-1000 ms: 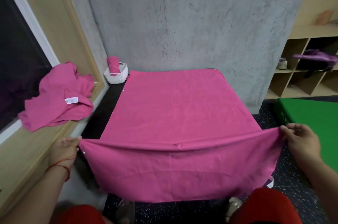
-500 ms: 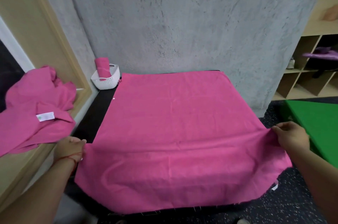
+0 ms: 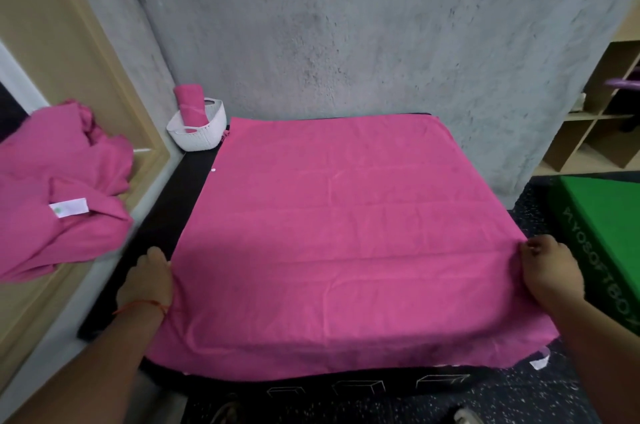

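Pink towel [image 3: 346, 233] lies spread flat over the black box [image 3: 180, 202]. Your left hand [image 3: 149, 281] pinches its edge at 8 o'clock; your right hand [image 3: 550, 274], fingers curled, pinches the opposite edge at 4 o'clock.

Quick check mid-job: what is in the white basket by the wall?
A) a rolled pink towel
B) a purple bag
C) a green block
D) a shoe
A: a rolled pink towel stands upright in the white basket, which sits just off the far left corner of the spread pink towel.
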Demonstrator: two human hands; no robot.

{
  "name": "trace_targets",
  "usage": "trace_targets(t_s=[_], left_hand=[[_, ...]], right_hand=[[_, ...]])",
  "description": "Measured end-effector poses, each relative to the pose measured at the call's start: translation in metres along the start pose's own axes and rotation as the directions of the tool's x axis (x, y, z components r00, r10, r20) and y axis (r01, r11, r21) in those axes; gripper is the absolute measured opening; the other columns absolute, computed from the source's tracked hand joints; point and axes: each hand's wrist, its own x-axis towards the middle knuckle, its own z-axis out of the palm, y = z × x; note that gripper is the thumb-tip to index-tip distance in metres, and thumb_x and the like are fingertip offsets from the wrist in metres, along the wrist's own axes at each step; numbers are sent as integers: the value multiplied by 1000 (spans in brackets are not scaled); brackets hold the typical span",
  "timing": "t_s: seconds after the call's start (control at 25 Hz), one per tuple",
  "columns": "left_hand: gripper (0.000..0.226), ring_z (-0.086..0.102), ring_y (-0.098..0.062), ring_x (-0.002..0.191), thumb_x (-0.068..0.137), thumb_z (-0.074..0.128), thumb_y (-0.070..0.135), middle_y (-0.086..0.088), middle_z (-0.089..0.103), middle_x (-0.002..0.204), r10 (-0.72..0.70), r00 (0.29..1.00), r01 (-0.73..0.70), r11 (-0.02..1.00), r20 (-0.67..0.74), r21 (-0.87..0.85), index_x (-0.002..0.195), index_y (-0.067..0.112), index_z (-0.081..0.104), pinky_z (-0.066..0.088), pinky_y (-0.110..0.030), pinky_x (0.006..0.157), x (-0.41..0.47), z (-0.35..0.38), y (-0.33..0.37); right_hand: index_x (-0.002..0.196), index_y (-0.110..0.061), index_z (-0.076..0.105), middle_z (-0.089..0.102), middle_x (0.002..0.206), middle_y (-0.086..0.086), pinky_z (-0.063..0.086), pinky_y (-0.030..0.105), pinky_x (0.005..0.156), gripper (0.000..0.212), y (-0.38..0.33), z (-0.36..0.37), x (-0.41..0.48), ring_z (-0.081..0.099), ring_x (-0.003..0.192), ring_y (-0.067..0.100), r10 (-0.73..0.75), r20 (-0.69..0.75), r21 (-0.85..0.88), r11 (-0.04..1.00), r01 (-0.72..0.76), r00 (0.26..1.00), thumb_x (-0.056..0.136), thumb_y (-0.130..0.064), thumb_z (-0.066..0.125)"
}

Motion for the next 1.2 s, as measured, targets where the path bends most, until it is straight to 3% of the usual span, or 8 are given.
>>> trace_targets(t_s=[0.16, 0.32, 0.56, 0.68, 0.76, 0.88, 1.04, 1.2], left_hand=[[15, 55, -46, 104, 99, 59, 26, -21, 57, 116, 70, 998, -69, 995, -4, 77, 105, 12, 57, 46, -51, 79, -34, -10, -9], [22, 52, -43, 104, 98, 61, 26, -18, 57, 120, 55, 995, -48, 996, -89, 74, 118, 16, 66, 44, -50, 73, -91, -6, -38], [50, 56, -53, 116, 91, 71, 10, -30, 55, 134, -134, 981, 76, 931, -141, -357, 139, 7, 57, 49, -61, 98, -128, 5, -63], [21, 70, -42, 90, 87, 71, 12, -26, 70, 94, -283, 952, 157, 771, -112, -617, 101, -3, 63, 54, -49, 79, -140, 13, -65], [15, 65, -26, 75, 87, 70, 10, -20, 70, 75, -214, 977, 156, 731, -6, -664, 74, 5, 64, 52, -38, 67, -149, 24, -66], [14, 63, -21, 88, 93, 72, 9, -13, 73, 91, -197, 961, 275, 636, 193, -720, 80, 11, 69, 56, -47, 81, -145, 32, -68], [16, 59, -23, 84, 90, 74, 4, -14, 66, 83, -276, 935, 348, 586, 224, -732, 78, 9, 66, 47, -41, 76, -131, 39, -79], [19, 64, -29, 85, 82, 81, 4, -16, 71, 93, -287, 908, 419, 619, 305, -664, 91, 12, 66, 50, -42, 79, -126, 44, -87]], right_hand=[[126, -18, 59, 61, 125, 24, 53, 57, 96, 46, 17, -20, -26, 62, 112, 49, 67, 71, -33, 997, -65, 995, 97, -55, 61], [129, -17, 58, 67, 122, 17, 57, 52, 91, 53, 50, -36, -69, 66, 102, 38, 88, 113, 149, 983, -105, 990, 96, -58, 66], [155, -8, 39, 59, 145, 21, 49, 52, 105, 74, 64, -34, -145, 62, 126, 42, 127, 170, 452, 871, -191, 977, 96, -34, 77], [158, -13, 34, 63, 143, 17, 48, 58, 110, 79, 83, -17, -151, 65, 124, 37, 170, 285, 508, 808, -299, 943, 94, -22, 80], [155, -15, 42, 65, 142, 14, 49, 60, 110, 77, 100, -5, -140, 65, 122, 33, 151, 358, 484, 814, -322, 922, 90, -17, 82], [155, -17, 45, 61, 147, 8, 50, 60, 109, 77, 119, 6, -122, 62, 127, 31, 137, 363, 520, 791, -322, 922, 88, -10, 81], [150, -9, 51, 63, 141, 11, 47, 55, 112, 69, 91, -6, -132, 60, 127, 32, 138, 315, 507, 812, -290, 939, 87, 3, 76], [100, -7, 67, 72, 102, 20, 51, 43, 81, 19, 78, -14, -136, 63, 82, 27, 163, 253, 407, 877, -258, 954, 86, 0, 78]])
